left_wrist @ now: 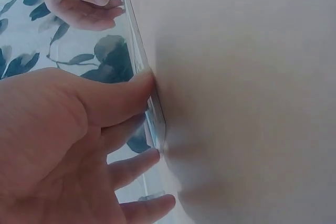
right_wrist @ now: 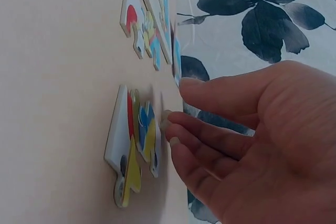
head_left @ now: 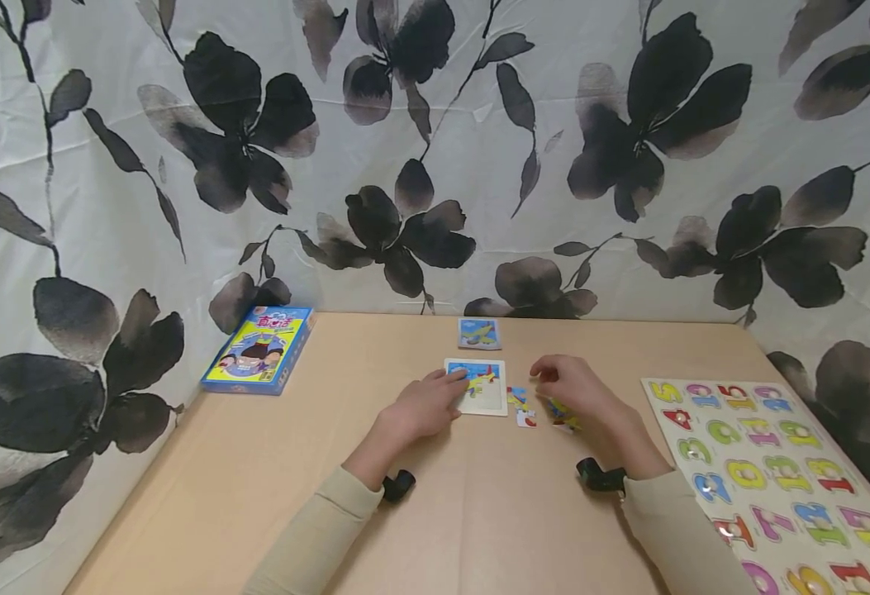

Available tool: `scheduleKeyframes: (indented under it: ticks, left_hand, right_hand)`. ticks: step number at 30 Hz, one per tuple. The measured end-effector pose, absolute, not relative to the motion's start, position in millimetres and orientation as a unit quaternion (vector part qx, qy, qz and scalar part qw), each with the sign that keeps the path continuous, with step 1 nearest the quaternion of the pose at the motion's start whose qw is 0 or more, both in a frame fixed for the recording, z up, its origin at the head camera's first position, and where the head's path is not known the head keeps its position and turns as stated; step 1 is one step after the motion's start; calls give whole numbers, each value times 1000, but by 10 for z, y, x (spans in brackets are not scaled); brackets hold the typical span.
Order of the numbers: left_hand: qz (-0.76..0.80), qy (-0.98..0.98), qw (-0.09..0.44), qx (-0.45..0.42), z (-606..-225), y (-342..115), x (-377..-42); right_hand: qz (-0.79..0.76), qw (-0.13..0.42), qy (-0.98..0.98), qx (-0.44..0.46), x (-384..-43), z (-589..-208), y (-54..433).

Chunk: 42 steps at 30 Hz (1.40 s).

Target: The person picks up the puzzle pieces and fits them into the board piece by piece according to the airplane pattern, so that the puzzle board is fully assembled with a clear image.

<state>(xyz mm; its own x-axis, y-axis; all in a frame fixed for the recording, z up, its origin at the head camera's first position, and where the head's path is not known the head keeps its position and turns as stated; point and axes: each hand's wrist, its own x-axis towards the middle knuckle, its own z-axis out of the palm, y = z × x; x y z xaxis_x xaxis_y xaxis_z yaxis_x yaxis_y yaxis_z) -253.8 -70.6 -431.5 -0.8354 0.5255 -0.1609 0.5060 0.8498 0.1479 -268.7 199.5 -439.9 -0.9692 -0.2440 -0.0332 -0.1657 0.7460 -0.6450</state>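
Observation:
My left hand [head_left: 423, 405] rests on the left side of a white-bordered puzzle board [head_left: 489, 411] with a blue picture. In the left wrist view, the thumb of this hand [left_wrist: 68, 124] touches the edge of the thin board [left_wrist: 157, 106]. My right hand [head_left: 576, 387] hovers just right of the board, over loose jigsaw pieces [head_left: 563, 413]. Seen from the right wrist, the thumb and fingers of that hand [right_wrist: 236, 129] are apart with nothing between them, beside yellow, red and blue pieces [right_wrist: 149, 135]. More jigsaw pieces [head_left: 521, 405] lie between board and hand.
Behind the board lies a small blue picture card [head_left: 479, 334]. A blue-and-yellow box [head_left: 258, 351] sits at the table's back left corner. On the right is a large sheet of colourful numbers [head_left: 769, 471], under my right sleeve. Floral cloth [head_left: 509, 165] hangs behind the wooden table [head_left: 204, 496].

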Motion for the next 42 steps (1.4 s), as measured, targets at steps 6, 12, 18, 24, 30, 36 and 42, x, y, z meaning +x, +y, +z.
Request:
scheduleKeyframes:
  ticks: [6, 12, 18, 24, 30, 36, 42]
  left_hand:
    - [73, 957, 100, 261, -4314, -728, -2537]
    - [79, 958, 96, 258, -4318, -757, -2563]
    - [85, 957, 91, 264, -4330, -766, -2559]
    - [71, 955, 88, 274, -4326, -765, -2554]
    - [69, 953, 87, 280, -4336, -768, -2553]
    - [67, 953, 84, 284, -4340, -755, -2552]
    - [68, 952, 87, 284, -4331, -739, -2547]
  right_hand:
    - [-343, 53, 928, -132, -2664, -4393, 1876]
    - [-328, 52, 934, -131, -2652, -4406, 1649]
    - [-317, 53, 940, -110, -2661, -4456, 1573]
    - [-332, 62, 936, -97, -2679, -4480, 1603]
    - [-348, 48, 931, -102, -2699, -4459, 1645]
    - [-379, 52, 917, -110, -2687, -4362, 1709]
    - [-405, 34, 908, -101, -2689, -4352, 1687]
